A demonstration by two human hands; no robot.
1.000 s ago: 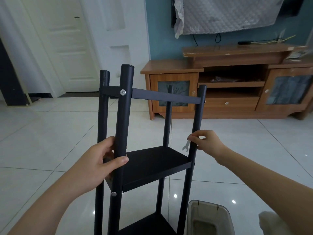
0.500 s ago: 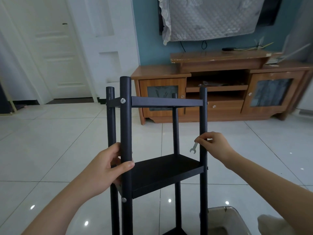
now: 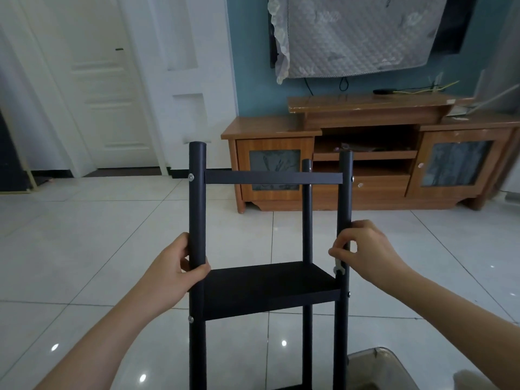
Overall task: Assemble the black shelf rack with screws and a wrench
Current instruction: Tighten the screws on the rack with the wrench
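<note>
You've swung the rack [image 3: 270,288] square-on; left hand [image 3: 171,274] wraps its 9 o'clock post [image 3: 197,206], right hand [image 3: 365,249] pinches the wrench [image 3: 338,267] against the 3 o'clock post [image 3: 345,198]. Tightening's probably next.

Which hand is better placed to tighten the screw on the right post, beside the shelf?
Right. The right hand pinches the wrench just above that screw; the left hand grips the left post, probably steadying the rack.
</note>
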